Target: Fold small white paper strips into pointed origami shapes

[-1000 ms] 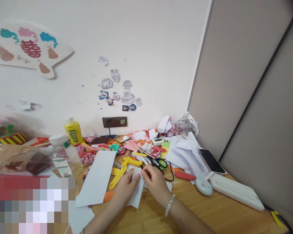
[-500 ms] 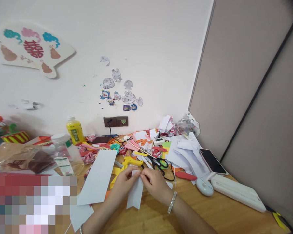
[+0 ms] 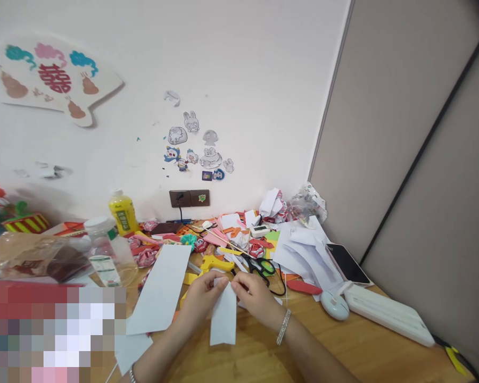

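Observation:
A narrow strip of white paper (image 3: 223, 319) hangs over the wooden table, pinched at its top edge. My left hand (image 3: 203, 295) holds the upper left corner between thumb and fingers. On the other corner, my right hand (image 3: 252, 295) is closed in a pinch, its fingertips close to the left thumb. Just beyond the hands lie a yellow glue gun (image 3: 215, 263) and black-handled scissors (image 3: 261, 267). A larger white paper sheet (image 3: 159, 292) rests to the left of my left hand.
Paper scraps and red-white crumpled flowers (image 3: 256, 249) cover the table's back. A yellow bottle (image 3: 123, 213) and a clear jar (image 3: 104, 255) stand at left. On the right are stacked white papers (image 3: 303, 255), a phone (image 3: 348, 264), a mouse (image 3: 335, 305) and a long white device (image 3: 389, 315).
The paper strip has swung slightly to the right and looks flatter, its lower fold less marked. Both hands keep their pinch in nearly the same place.

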Tool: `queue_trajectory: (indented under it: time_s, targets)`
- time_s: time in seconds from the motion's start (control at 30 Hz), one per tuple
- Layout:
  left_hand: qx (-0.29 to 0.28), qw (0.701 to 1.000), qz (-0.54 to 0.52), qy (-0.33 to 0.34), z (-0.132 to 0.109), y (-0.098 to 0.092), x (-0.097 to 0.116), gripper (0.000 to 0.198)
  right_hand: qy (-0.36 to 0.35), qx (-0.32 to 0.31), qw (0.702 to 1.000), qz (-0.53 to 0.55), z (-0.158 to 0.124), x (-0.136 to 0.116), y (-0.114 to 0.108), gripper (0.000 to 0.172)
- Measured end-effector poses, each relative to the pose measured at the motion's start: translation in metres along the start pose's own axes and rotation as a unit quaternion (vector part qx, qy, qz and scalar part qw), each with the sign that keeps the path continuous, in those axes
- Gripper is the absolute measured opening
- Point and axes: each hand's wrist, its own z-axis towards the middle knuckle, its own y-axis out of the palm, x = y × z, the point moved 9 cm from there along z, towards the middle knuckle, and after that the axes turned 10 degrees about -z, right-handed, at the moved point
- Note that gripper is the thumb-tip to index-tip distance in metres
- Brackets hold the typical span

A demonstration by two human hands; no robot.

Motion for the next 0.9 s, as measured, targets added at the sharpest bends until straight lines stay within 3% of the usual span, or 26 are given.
queue_trajectory:
  time_s: [0.13, 0.37, 0.6, 0.77, 0.9]
  targets:
    - [-0.019, 0.999, -0.014, -0.029, 0.002, 0.003, -0.01, 0.033, 0.026, 0.028, 0.999, -0.012, 0.001, 0.006, -0.006, 0.018]
    - [0.023, 0.992, 0.121, 0.025, -0.006, 0.003, 0.014, 0.03, 0.046, -0.008, 0.997, 0.056, 0.001, 0.01, 0.004, 0.016]
    - [0.02, 0.989, 0.141, 0.035, -0.007, 0.005, 0.017, 0.029, 0.109, -0.025, 0.983, 0.143, 0.001, 0.02, 0.011, 0.015]
    - [0.019, 0.988, 0.146, 0.045, -0.006, 0.004, 0.017, 0.029, 0.121, -0.019, 0.983, 0.137, 0.0, 0.022, 0.01, 0.017]
    - [0.007, 0.989, 0.139, 0.057, -0.007, 0.006, 0.019, 0.028, 0.115, -0.051, 0.978, 0.167, -0.001, 0.026, 0.015, 0.016]
